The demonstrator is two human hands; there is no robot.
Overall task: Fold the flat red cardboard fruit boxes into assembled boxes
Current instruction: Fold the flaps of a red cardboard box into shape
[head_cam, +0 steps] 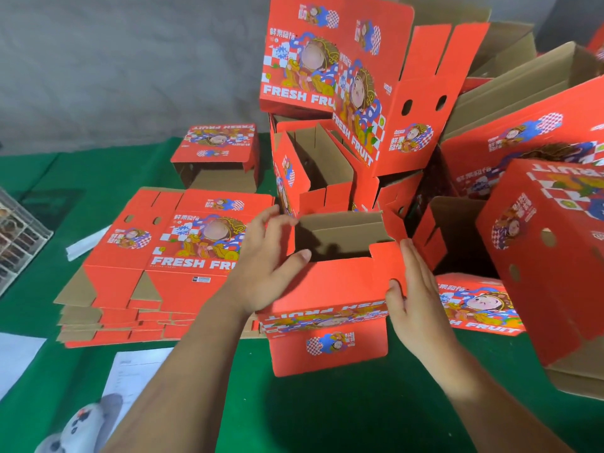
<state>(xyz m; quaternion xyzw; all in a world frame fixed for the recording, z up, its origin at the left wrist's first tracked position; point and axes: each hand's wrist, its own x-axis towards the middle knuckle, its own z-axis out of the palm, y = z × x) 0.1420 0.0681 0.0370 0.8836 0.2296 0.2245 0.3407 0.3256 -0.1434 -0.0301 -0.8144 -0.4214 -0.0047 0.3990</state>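
A half-formed red box (330, 289) is held just below the middle of the view, open side up, its brown inside showing. The left hand (268, 266) is laid on the box's left wall, thumb hooked over the near rim, fingers reaching to the far corner; how firmly it is gripped cannot be told, as the fingertips are blurred. The right hand (415, 295) is pressed flat against the right side flap, fingers straight and together, thumb resting on the front face. The print on the front face is seen upside down and smeared by motion. The box's base is hidden behind its own front flap.

At nine o'clock from the box a stack of flat blanks (157, 266) is lying on the green table (343, 413); its lower sheets are seen only as edges. At twelve o'clock a pile of assembled boxes (343, 109) is heaped up, the top one cut off by the frame. At three o'clock more red boxes (549, 256) are leaning and are cropped at the edge. A single opened box (215, 155) is seen at eleven o'clock. White papers (134, 374) and a grey soft toy (81, 426), partly cut off, are at seven o'clock. A wire rack (16, 237) at the left edge is hard to make out.
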